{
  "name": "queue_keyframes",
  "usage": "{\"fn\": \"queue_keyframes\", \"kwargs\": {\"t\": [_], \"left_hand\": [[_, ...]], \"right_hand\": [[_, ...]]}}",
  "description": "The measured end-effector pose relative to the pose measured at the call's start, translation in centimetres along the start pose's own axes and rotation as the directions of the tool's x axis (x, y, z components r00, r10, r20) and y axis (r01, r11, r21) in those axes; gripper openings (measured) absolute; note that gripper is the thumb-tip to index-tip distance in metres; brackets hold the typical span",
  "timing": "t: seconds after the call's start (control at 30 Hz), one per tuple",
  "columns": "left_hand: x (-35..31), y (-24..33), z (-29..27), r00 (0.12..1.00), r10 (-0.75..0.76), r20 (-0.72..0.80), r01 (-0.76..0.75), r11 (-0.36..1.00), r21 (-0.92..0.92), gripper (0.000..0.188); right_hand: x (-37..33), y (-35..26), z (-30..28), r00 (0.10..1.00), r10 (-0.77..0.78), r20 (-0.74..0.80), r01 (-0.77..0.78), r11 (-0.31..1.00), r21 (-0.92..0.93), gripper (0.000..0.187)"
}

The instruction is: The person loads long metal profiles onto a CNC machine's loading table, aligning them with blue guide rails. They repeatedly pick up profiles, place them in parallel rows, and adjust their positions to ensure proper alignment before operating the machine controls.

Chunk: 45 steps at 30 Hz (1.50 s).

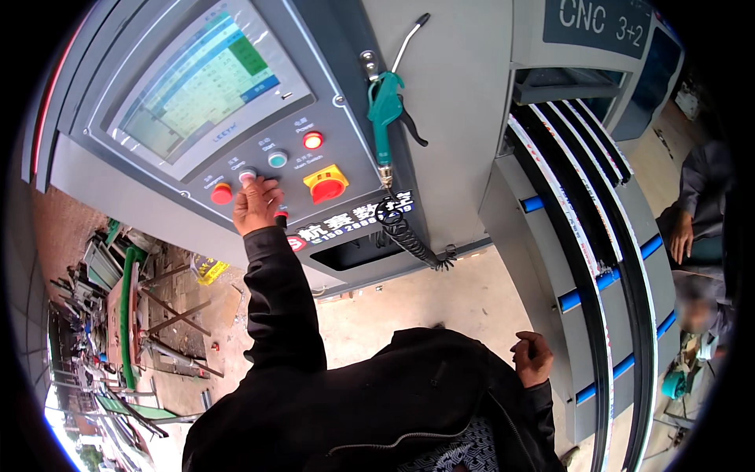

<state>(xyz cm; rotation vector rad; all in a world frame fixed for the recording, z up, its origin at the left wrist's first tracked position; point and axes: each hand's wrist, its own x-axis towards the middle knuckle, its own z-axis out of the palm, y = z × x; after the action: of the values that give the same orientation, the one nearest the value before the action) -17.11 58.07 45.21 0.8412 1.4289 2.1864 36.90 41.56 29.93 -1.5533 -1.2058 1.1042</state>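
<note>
My left hand [255, 206] reaches up to a grey machine control panel [287, 185]. One fingertip touches a pale round push button [247, 177]; the other fingers are apart and hold nothing. To its left is a red mushroom-shaped button [222, 193]. A green button [278, 160], a lit red lamp [313, 141] and a red-and-yellow rotary switch [326, 186] lie to its right. Above them a touchscreen [200, 86] is lit. My right hand [533, 358] hangs beside my body, loosely curled with nothing visible in it, near the machine's roller table [511, 236].
A teal air blow gun [385, 118] hangs on the machine above a coiled black hose [409, 240]. Long black-and-white profiles [578, 236] lie across blue rollers [570, 300]. At far right is another person [696, 212]. Metal racks and a green-edged trestle [128, 315] stand at left.
</note>
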Motion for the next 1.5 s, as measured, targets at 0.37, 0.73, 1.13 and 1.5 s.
{"fn": "queue_keyframes", "kwargs": {"t": [0.37,0.73,1.13,1.5], "left_hand": [[1.2,0.0,-1.5,0.987,-0.129,-0.099,0.135,0.989,0.058,0.04],[-1.3,-2.9,-1.6,0.996,-0.085,0.01,0.085,0.995,-0.044,0.038],[-4.9,-0.3,3.2,0.994,-0.069,0.087,0.073,0.997,-0.036,0.032],[-0.9,-1.4,1.5,0.992,-0.127,0.012,0.127,0.992,-0.004,0.04]], "right_hand": [[-0.4,-2.0,0.0,1.0,0.005,-0.017,-0.006,1.0,-0.018,0.016],[-1.2,-1.0,-2.6,1.0,0.018,0.024,-0.015,0.995,-0.095,0.016],[-1.4,6.8,-4.9,0.999,0.015,0.038,-0.009,0.987,-0.163,0.015],[-3.0,9.2,-4.9,0.997,0.075,0.023,-0.069,0.978,-0.195,0.017]]}}
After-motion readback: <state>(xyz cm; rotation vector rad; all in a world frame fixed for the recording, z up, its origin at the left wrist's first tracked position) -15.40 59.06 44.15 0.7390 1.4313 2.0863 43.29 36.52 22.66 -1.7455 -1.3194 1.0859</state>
